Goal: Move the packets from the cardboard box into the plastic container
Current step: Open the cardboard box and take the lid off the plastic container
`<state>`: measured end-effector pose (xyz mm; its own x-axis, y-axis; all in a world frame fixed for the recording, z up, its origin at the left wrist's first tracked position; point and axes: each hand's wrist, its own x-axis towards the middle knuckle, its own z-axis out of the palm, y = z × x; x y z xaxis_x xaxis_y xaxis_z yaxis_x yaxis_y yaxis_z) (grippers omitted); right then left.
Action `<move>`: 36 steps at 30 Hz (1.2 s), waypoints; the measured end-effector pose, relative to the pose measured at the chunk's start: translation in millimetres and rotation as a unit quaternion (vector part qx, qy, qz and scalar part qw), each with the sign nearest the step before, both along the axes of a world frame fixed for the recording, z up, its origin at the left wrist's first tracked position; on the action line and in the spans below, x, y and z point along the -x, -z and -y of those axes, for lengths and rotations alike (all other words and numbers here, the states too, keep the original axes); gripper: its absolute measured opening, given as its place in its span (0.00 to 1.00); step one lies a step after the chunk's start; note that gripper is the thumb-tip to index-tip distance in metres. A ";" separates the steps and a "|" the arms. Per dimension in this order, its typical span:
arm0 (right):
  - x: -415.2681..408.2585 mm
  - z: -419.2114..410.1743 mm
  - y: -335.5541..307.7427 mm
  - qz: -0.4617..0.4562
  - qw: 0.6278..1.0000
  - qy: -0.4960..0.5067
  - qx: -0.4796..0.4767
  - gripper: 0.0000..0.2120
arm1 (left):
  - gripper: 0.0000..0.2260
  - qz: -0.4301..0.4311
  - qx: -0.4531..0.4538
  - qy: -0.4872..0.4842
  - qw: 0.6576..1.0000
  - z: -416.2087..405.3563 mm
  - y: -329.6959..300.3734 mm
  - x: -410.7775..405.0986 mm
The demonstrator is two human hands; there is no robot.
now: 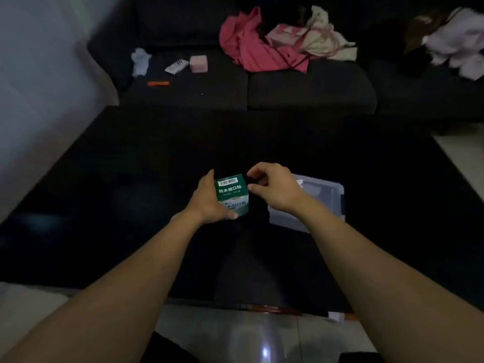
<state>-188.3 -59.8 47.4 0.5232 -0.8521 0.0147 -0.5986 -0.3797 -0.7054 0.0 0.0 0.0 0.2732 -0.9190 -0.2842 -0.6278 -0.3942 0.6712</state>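
A small green and white cardboard box (232, 193) with printed characters and a barcode sits at the middle of the dark table (131, 195). My left hand (209, 200) grips it from the left, thumb along its lower front. My right hand (272, 188) hovers at the box's top right corner, fingers curled with the tips close together; whether they pinch a flap is too dark to tell. A clear plastic container (322, 197) stands just right of the box, partly behind my right wrist. No packets are visible.
A dark sofa (309, 87) runs along the far side, carrying pink and white clothes (251, 45), a small pink box (199, 63), a white packet (176, 66) and an orange stick (158, 83). Pale floor shows at the right and near edge.
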 end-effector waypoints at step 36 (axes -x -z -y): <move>13.1 -72.8 17.1 0.018 0.993 -0.079 0.091 0.23 | 0.44 -0.018 0.240 0.091 0.966 -63.2 8.0 25.6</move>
